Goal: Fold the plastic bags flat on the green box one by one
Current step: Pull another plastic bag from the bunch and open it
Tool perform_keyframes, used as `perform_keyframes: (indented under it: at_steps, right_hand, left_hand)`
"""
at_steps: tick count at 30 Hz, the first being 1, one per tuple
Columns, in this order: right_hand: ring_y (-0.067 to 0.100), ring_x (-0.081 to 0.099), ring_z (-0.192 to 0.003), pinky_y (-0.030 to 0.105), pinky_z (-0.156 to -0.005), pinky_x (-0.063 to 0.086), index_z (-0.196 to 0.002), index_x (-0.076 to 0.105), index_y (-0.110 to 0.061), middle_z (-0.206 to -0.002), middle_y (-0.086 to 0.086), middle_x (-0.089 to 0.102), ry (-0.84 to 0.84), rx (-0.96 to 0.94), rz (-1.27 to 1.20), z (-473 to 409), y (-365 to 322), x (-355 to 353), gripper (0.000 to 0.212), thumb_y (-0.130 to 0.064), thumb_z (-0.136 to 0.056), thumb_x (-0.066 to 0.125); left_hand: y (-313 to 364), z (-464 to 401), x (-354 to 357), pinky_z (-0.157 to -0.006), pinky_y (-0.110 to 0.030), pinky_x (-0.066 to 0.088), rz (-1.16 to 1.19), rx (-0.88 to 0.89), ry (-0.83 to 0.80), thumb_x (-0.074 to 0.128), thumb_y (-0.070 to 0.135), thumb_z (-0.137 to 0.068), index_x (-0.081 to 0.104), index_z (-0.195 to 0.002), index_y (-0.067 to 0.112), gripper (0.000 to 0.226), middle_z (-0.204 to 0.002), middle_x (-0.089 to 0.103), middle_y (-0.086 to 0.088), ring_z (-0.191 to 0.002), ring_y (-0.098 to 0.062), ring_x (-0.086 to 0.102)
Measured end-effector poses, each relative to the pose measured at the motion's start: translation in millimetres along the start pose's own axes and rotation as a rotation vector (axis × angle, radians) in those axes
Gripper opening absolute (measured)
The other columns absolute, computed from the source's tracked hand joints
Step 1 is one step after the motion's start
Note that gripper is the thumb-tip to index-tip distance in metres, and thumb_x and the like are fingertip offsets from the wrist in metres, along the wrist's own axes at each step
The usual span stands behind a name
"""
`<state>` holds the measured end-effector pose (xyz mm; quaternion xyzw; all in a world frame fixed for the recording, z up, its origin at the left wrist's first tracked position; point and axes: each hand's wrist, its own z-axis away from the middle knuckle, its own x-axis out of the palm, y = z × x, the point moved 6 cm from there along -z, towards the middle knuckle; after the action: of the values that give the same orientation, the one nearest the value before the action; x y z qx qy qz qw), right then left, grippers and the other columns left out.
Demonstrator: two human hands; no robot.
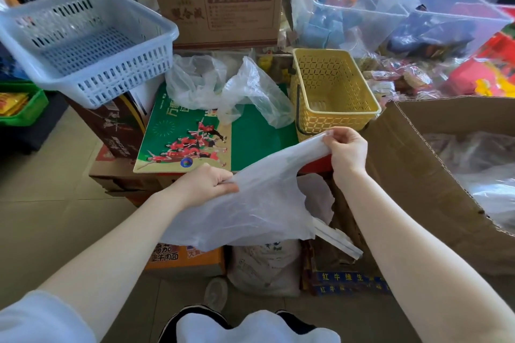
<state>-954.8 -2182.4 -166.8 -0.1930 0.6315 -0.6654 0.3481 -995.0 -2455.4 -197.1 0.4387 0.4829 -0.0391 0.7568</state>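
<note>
A translucent white plastic bag [259, 203] hangs in the air just in front of the green box [259, 139]. My left hand [206, 184] pinches its near left edge. My right hand [347, 152] pinches its upper right corner, over the box's near right edge. The bag droops below my hands and hides part of the box's front. A crumpled heap of clear plastic bags [228, 86] lies on the far part of the green box.
A yellow basket [334, 117] stands at the green box's right. A blue-grey basket [83, 44] sits at the left, a cardboard carton [220, 0] behind. A large open cardboard box [434, 164] with more bags is at the right. Boxes and a sack lie on the floor below.
</note>
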Motion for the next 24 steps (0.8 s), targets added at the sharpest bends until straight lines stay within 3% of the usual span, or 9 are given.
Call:
perform_keyframes:
  at_steps: [4,8,11,13,15,17,19,22,24]
  right_hand:
    - [0.015,0.059,-0.084,0.02,-0.068,0.049,-0.089,0.068,-0.014,-0.081,-0.004,0.064,0.009,-0.009,0.009,-14,-9,9,0.006,-0.011,-0.085,0.066]
    - [0.023,0.049,-0.116,0.034,-0.096,0.04,-0.122,0.056,-0.013,-0.121,0.007,0.059,-0.029,-0.344,0.68,-17,-34,36,0.037,-0.02,-0.086,0.064]
    - [0.025,0.026,-0.139,0.045,-0.115,0.012,-0.133,0.049,-0.017,-0.141,0.004,0.045,-0.367,-0.813,0.812,14,-58,91,0.047,-0.023,-0.088,0.061]
    - [0.02,0.027,-0.139,0.045,-0.115,0.0,-0.132,0.049,-0.02,-0.139,0.0,0.048,-0.63,-0.874,0.942,29,-53,127,0.042,-0.029,-0.092,0.054]
    - [0.019,0.042,-0.128,0.042,-0.115,0.001,-0.125,0.056,-0.021,-0.126,-0.002,0.058,-0.696,-0.83,1.044,20,-47,142,0.033,-0.031,-0.093,0.052]
    - [0.023,0.057,-0.107,0.04,-0.108,0.027,-0.113,0.062,-0.019,-0.108,0.0,0.065,-0.701,-0.748,0.961,4,-49,139,0.024,-0.027,-0.091,0.056]
    - [0.021,0.06,-0.085,0.025,-0.08,0.048,-0.111,0.059,-0.018,-0.093,0.001,0.063,-0.721,-0.622,0.834,-9,-49,128,0.021,-0.019,-0.09,0.059]
    - [0.004,0.048,-0.062,0.009,-0.059,0.039,-0.1,0.055,-0.022,-0.077,-0.004,0.056,-0.73,-0.597,0.712,-11,-51,125,0.016,-0.013,-0.088,0.06]
    - [0.005,0.042,-0.056,0.011,-0.055,0.037,-0.093,0.055,-0.023,-0.073,-0.004,0.054,-0.745,-0.582,0.667,-8,-55,135,0.014,-0.013,-0.087,0.062]
  left_hand:
    - [-15,-19,-12,-0.052,-0.022,0.026,0.011,0.028,-0.033,0.06,0.034,-0.087,0.032,-0.049,0.023,0.049,-0.045,0.033,0.007,-0.045,-0.006,0.031]
    - [-25,-31,-30,-0.05,-0.016,0.025,0.109,0.022,0.001,0.06,0.033,-0.087,0.031,-0.053,0.016,0.048,-0.045,0.029,0.008,-0.045,-0.007,0.031]
    - [-25,-43,-47,-0.048,-0.017,0.025,0.107,0.088,0.018,0.059,0.031,-0.088,0.033,-0.055,0.012,0.046,-0.044,0.029,0.009,-0.044,-0.006,0.031]
    - [-23,-52,-59,-0.047,-0.018,0.023,0.089,0.164,0.019,0.059,0.032,-0.088,0.033,-0.055,0.012,0.046,-0.047,0.027,0.009,-0.043,-0.005,0.029]
    - [-25,-59,-71,-0.048,-0.019,0.022,0.083,0.221,0.011,0.057,0.035,-0.087,0.033,-0.055,0.012,0.046,-0.048,0.028,0.006,-0.044,-0.006,0.028]
    - [-40,-63,-82,-0.049,-0.019,0.025,0.11,0.213,0.006,0.055,0.042,-0.084,0.039,-0.053,0.014,0.045,-0.048,0.032,0.007,-0.045,-0.006,0.03]
    - [-67,-66,-93,-0.051,-0.018,0.027,0.126,0.15,0.011,0.053,0.056,-0.083,0.046,-0.053,0.02,0.048,-0.046,0.036,0.007,-0.045,-0.006,0.033]
    - [-90,-71,-100,-0.057,-0.024,0.034,0.09,0.056,-0.034,0.049,0.067,-0.075,0.051,-0.062,0.029,0.04,-0.054,0.049,0.009,-0.052,-0.01,0.045]
    - [-82,-82,-95,-0.07,-0.024,0.041,0.118,0.046,-0.097,0.06,0.05,-0.081,0.052,-0.09,0.036,0.018,-0.085,0.063,0.008,-0.077,-0.013,0.058]
